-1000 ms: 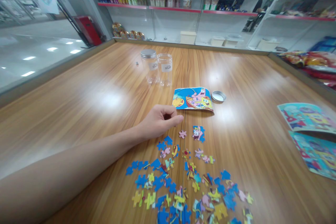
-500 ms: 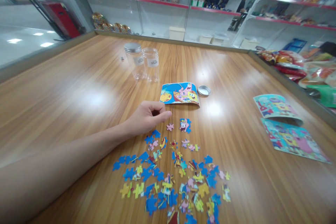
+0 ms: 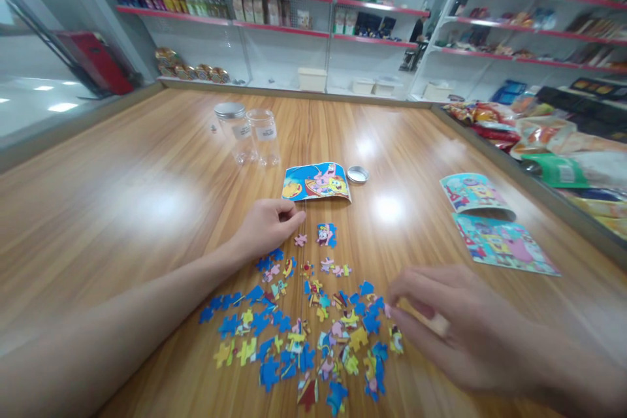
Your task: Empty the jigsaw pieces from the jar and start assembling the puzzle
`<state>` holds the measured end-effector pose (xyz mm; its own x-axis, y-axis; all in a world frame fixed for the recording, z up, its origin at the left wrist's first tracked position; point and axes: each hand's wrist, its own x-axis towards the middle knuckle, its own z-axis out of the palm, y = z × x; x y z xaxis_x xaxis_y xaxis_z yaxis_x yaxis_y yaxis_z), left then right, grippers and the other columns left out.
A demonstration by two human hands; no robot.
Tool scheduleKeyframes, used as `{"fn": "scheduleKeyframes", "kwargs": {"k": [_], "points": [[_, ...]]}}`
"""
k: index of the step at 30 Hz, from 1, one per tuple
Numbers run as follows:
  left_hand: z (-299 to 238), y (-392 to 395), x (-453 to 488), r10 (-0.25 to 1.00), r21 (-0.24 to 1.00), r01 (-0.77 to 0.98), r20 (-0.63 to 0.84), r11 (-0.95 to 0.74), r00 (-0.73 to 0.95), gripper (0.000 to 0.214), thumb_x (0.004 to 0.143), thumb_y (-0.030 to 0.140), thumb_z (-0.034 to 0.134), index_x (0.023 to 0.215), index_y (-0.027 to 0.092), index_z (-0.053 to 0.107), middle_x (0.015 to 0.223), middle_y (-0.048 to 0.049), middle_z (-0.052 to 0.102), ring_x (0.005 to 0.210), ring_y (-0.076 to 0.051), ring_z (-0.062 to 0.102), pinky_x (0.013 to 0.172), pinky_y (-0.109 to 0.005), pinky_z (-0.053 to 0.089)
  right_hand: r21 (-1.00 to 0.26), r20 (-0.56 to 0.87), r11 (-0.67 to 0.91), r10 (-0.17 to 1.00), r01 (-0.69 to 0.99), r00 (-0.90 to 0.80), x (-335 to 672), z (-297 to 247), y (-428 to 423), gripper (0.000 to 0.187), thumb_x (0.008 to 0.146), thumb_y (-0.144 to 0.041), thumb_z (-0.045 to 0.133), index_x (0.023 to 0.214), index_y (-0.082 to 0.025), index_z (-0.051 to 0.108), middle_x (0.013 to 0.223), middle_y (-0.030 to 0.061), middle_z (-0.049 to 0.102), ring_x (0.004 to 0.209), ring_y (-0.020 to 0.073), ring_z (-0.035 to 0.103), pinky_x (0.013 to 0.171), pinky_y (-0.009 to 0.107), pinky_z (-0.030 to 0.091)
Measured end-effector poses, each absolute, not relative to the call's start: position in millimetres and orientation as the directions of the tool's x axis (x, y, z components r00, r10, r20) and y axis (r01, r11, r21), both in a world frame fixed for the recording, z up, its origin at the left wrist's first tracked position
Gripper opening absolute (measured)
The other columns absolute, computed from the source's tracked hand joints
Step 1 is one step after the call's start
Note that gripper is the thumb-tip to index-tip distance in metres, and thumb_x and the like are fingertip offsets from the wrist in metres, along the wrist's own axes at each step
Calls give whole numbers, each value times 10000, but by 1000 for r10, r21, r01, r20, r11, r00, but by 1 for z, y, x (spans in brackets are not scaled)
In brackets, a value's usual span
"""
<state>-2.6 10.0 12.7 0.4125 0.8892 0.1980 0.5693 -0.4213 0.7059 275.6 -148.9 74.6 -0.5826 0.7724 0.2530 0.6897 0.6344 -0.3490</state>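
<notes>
My left hand rests on the wooden table, fingers curled and closed, with nothing visible in them. It lies just below a curved picture card. Right beside its thumb is a loose pink puzzle piece, and a small joined cluster of puzzle pieces lies further right. My right hand, slightly blurred, is at the right edge of the scattered puzzle pieces. Its thumb and index finger pinch a pink puzzle piece. A yellow-and-white puzzle piece lies just below those fingertips.
Two clear plastic jars stand further back, one with a silver lid on. A loose silver lid lies right of the picture card. Two more picture cards are at the right. Packaged snacks sit beyond the table's raised edge.
My right hand has come in from the right and closed on a pink piece at the pile's edge. My left hand keeps its place by the card. The camera view has tilted up and turned right.
</notes>
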Motion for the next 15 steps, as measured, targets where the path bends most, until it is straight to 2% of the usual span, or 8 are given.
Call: {"fn": "scheduleKeyframes", "kwargs": {"k": [3, 7, 11, 15], "points": [[12, 9, -5, 862, 689, 557, 204, -464, 465, 423, 904, 379, 565, 561, 151, 467, 553, 45, 395, 541, -84, 382, 534, -225, 272, -383, 402, 777, 628, 500, -667, 259, 47, -107, 66, 894, -171, 550, 885, -172, 616, 666, -25, 560, 556, 95, 489, 507, 251, 334], [10, 10, -9, 755, 635, 472, 290, -612, 588, 413, 921, 319, 579, 566, 153, 449, 554, 51, 399, 538, -79, 374, 540, -228, 291, -426, 602, 843, 535, 327, -593, 242, 20, -75, 127, 845, -115, 507, 865, -178, 616, 591, -48, 511, 494, 85, 433, 486, 235, 316], [10, 9, -10, 616, 561, 348, 407, -751, 674, 369, 940, 237, 574, 591, 150, 492, 578, 35, 453, 568, -86, 419, 559, -227, 323, -489, 554, 834, 523, 255, -648, 247, 17, -71, 156, 833, -117, 494, 870, -182, 631, 581, -37, 523, 490, 98, 442, 500, 250, 340], [13, 7, -11, 569, 557, 287, 437, -779, 696, 358, 937, 196, 578, 593, 151, 488, 580, 34, 430, 553, -83, 402, 538, -225, 314, -560, 439, 808, 475, 181, -763, 262, 19, -72, 167, 814, -119, 520, 882, -174, 662, 574, -31, 517, 480, 105, 445, 489, 264, 330]]}}
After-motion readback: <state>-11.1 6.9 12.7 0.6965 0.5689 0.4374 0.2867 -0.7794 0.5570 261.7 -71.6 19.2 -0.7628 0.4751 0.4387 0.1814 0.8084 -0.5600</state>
